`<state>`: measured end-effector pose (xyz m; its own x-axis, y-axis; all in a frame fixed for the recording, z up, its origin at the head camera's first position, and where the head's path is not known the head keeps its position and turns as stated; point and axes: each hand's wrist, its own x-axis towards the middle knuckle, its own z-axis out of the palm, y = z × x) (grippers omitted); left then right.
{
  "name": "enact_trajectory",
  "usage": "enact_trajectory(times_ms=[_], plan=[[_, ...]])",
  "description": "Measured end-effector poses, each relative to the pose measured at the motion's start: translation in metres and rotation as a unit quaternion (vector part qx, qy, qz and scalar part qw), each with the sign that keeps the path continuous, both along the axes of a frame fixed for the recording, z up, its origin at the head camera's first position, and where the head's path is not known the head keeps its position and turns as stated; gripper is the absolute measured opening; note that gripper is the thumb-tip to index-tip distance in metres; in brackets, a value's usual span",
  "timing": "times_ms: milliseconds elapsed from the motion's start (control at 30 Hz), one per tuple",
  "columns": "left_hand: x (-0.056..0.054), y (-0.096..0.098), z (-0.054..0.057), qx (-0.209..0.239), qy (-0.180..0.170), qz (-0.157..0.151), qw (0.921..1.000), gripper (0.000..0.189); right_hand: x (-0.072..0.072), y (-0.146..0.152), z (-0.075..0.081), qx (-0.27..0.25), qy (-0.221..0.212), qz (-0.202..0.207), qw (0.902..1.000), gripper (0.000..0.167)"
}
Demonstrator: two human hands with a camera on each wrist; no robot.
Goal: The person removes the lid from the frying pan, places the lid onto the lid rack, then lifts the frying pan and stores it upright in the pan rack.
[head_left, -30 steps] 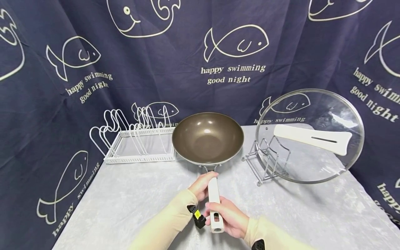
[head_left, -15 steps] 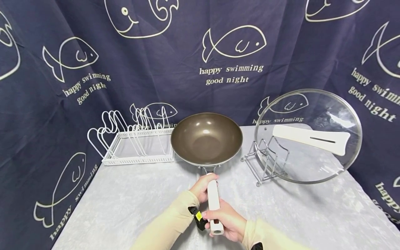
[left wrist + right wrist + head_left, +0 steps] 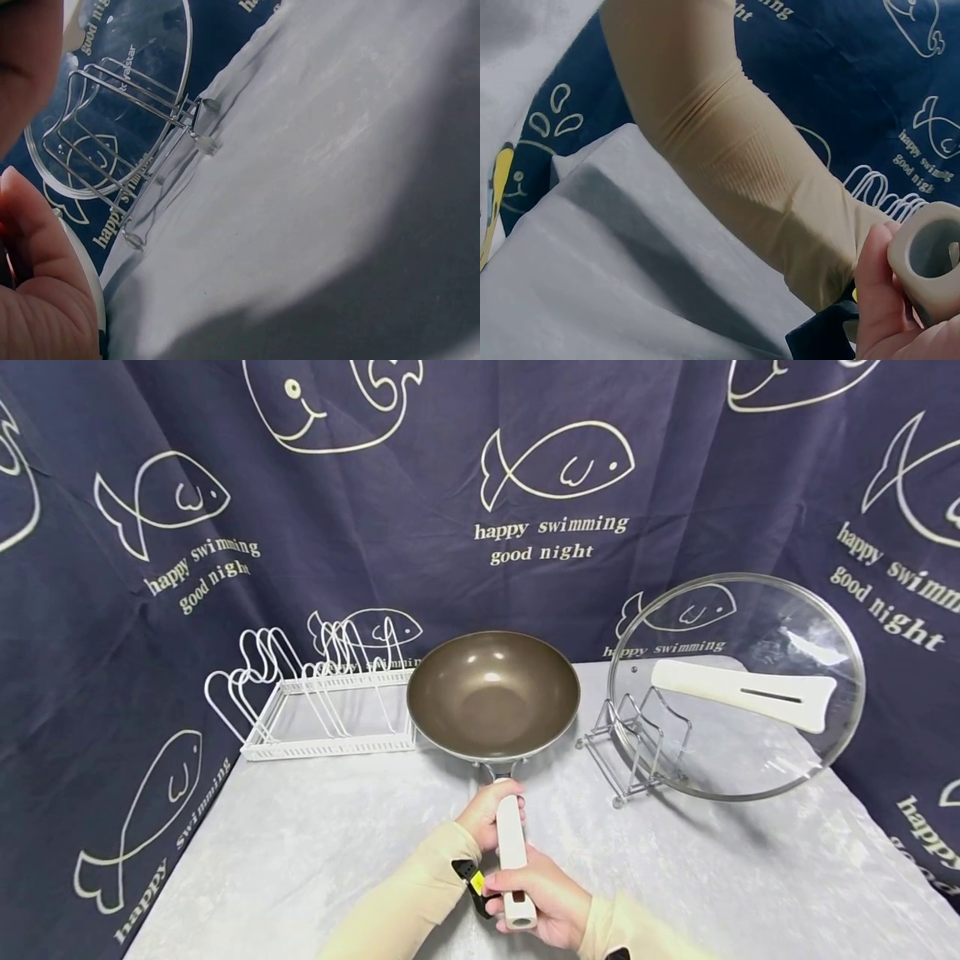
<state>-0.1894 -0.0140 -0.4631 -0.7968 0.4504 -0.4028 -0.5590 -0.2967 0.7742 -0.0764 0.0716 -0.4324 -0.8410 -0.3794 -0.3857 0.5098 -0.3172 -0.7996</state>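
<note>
A deep wok (image 3: 493, 697) with a brown inside faces me at the middle of the table, its white handle (image 3: 512, 839) pointing toward me. My left hand (image 3: 487, 814) grips the handle near the pan, thumb along its top. Farther down, close to the hollow handle end (image 3: 934, 259), my right hand (image 3: 543, 893) is wrapped around it from the right. In the left wrist view, part of the left hand (image 3: 41, 292) shows at the left edge; the handle is mostly hidden there.
At the left stands a white wire dish rack (image 3: 330, 746), close beside the wok. To the right, a small metal lid stand (image 3: 637, 743) holds a large glass lid (image 3: 757, 768) with a white handle (image 3: 742, 693) upright. A dark blue fish-print curtain (image 3: 420, 527) hangs behind the grey table (image 3: 300, 835).
The view has shifted slightly, so the whole scene sits a little farther left. Both hands keep their grip on the handle, whose near end appears slightly lower.
</note>
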Motion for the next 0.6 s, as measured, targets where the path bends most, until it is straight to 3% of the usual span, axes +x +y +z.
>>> enact_trajectory(times_ms=[400, 600], plan=[[-0.0001, 0.0012, 0.0003, 0.002, -0.006, 0.006, 1.0000, 0.021, 0.0017, 0.0002, -0.0020, -0.075, -0.008, -0.014, 0.9971, 0.044], [-0.0018, 0.0009, -0.0016, -0.002, -0.003, 0.004, 1.0000, 0.019, 0.0017, -0.0009, -0.0025, -0.067, -0.003, -0.028, 0.9974, 0.044]])
